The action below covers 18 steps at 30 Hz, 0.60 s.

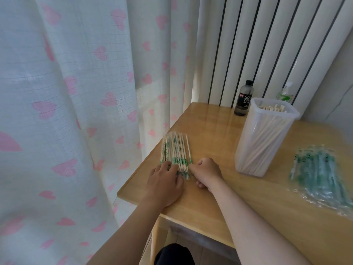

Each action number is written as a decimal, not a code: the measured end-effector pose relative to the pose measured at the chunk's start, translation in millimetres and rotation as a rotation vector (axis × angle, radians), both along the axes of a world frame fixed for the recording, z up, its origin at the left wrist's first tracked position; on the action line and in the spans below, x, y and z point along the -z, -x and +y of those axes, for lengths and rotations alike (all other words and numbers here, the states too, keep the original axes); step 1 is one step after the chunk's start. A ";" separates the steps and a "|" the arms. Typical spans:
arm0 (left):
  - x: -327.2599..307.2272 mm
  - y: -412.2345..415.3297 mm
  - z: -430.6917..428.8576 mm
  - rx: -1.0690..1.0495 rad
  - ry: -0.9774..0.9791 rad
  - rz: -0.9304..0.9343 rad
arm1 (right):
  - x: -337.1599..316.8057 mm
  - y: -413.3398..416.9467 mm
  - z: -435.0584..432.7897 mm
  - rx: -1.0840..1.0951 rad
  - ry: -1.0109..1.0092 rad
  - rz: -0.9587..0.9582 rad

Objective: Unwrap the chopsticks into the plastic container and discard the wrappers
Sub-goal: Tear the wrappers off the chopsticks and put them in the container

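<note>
Pressing wrapped chopsticks [175, 150], left hand [164, 185] flat; right hand [207, 173] pinches one; bottle [244, 98] reads "SO DA".

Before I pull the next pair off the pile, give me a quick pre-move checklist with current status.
1. Wrapped chopsticks left to do: ok, a pile lies near the table's left edge.
2. Left hand steadying the pile: ok, its fingers rest on the near end.
3. Right hand pinching one pair: cannot tell, its curled fingers meet the pile's near right corner.
4. Plastic container upright and open-topped: ok, unwrapped chopsticks lean inside.
5. Wrappers discarded: not ok, they are heaped on the table right of the container.
</note>
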<state>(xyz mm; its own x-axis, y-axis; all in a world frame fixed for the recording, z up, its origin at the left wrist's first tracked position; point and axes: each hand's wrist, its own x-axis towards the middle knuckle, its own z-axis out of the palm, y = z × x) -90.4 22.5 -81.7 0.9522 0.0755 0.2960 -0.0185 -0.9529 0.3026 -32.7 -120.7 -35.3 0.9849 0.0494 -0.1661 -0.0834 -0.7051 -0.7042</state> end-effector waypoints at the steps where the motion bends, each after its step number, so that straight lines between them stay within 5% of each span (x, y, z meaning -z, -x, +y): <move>1: 0.3 -0.2 0.3 0.002 0.000 0.002 | 0.3 -0.6 0.0 -0.002 0.001 0.001; 11: 1.6 -0.8 1.7 0.010 0.001 -0.004 | 4.0 -5.5 3.1 0.059 0.030 0.013; 18: 3.3 -0.8 3.3 0.014 -0.005 -0.013 | 0.5 -3.0 -10.7 0.127 -0.304 0.097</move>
<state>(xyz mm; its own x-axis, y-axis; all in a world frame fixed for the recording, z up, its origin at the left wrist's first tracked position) -89.7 25.8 -85.0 0.9493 0.0610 0.3084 -0.0353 -0.9541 0.2975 -29.7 -131.4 -35.8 0.9666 -0.0114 -0.2560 -0.2343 -0.4435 -0.8651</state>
